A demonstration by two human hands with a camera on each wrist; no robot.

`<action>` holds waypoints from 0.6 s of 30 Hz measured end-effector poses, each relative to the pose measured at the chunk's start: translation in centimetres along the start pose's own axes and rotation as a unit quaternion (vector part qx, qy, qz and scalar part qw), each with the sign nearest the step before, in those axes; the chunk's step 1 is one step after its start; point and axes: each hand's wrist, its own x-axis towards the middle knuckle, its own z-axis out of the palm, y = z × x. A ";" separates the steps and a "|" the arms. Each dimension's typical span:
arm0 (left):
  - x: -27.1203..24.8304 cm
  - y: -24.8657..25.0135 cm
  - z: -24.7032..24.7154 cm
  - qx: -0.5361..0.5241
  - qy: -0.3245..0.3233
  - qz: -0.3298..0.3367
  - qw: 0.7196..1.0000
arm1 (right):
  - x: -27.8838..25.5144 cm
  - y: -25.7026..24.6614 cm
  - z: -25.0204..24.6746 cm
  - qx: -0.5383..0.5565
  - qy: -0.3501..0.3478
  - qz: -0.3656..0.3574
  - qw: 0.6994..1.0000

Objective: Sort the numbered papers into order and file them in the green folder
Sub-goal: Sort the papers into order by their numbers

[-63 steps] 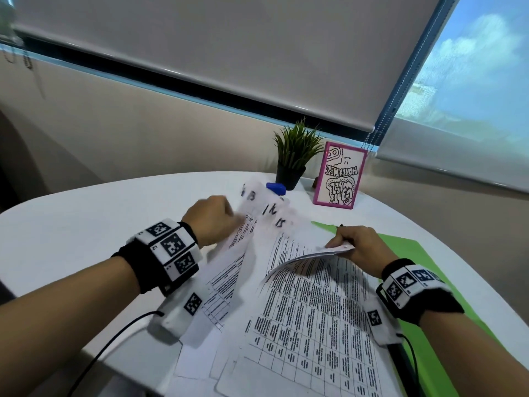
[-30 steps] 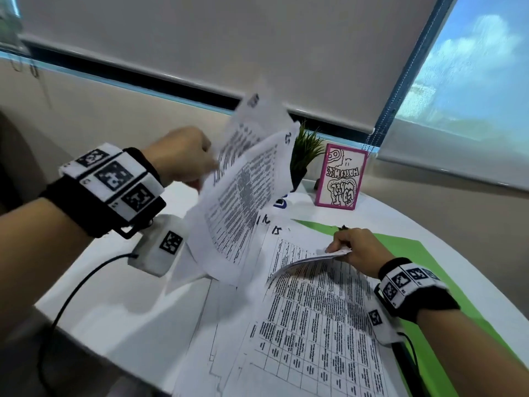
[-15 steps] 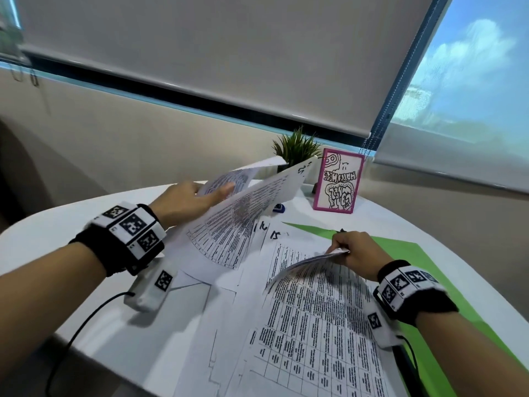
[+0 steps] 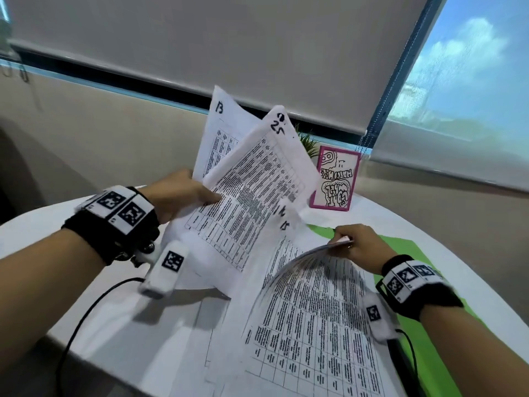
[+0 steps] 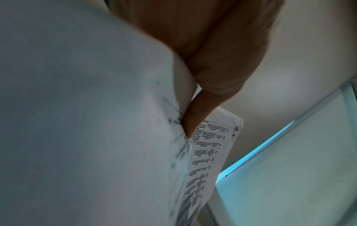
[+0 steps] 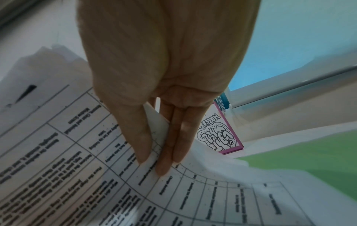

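My left hand (image 4: pixel 186 193) grips a fan of printed papers (image 4: pixel 252 184) raised above the table; handwritten numbers 13 and 25 show on their top corners. In the left wrist view the thumb (image 5: pixel 195 116) pinches these sheets (image 5: pixel 208 152). My right hand (image 4: pixel 357 243) pinches the lifted top corner of a sheet (image 4: pixel 303 259) on the flat paper stack (image 4: pixel 315 325); thumb and fingers (image 6: pixel 168 152) clamp that corner (image 6: pixel 156 131). A sheet marked 15 (image 4: pixel 286 233) lies just beyond. The green folder (image 4: pixel 398 247) lies open under the stack's right side.
A pink-framed card (image 4: pixel 336 179) and a small potted plant (image 4: pixel 307 143) stand at the table's far edge by the window blind. The white round table (image 4: pixel 71 224) ends near my body at the lower left. A black cable (image 4: pixel 83 319) hangs off my left wrist.
My left hand has lifted its sheets up off the table again, tilting them upright so the numbers 13 and 25 face me. The right hand kept pinching the same raised corner.
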 end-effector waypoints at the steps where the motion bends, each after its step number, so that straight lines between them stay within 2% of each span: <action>1: -0.3 0.4 0.0 -0.027 -0.028 -0.008 0.999 | 0.0 0.1 -0.2 0.017 0.004 0.004 1.000; 4: -0.8 0.6 0.3 -0.109 -0.149 -0.072 0.980 | 0.0 0.0 -0.7 0.067 0.010 0.010 0.998; 5: -0.9 0.3 0.7 -0.115 -0.166 -0.089 0.975 | -0.1 0.0 -0.8 0.079 0.012 0.011 0.997; 7: -0.5 -0.5 1.3 -0.073 -0.151 -0.078 0.983 | -0.1 -0.1 -0.8 0.090 0.014 0.011 0.996; 9: 0.1 -1.4 2.2 0.040 -0.093 -0.038 0.994 | -0.2 -0.1 -0.7 0.091 0.013 0.015 0.996; 11: 0.3 -2.3 2.9 0.198 -0.050 0.005 0.979 | -0.2 -0.2 -0.6 0.092 0.008 0.022 0.995; 13: 0.2 -2.9 3.4 0.284 -0.061 0.004 0.957 | -0.2 -0.2 -0.5 0.092 0.002 0.023 0.995; 16: 0.4 -4.7 3.8 0.202 -0.177 -0.060 0.961 | -0.1 -0.2 -0.2 0.090 -0.001 0.023 0.996; 18: 1.0 -6.0 3.7 0.148 -0.247 -0.102 0.952 | 0.0 -0.1 -0.2 0.087 -0.002 0.024 0.996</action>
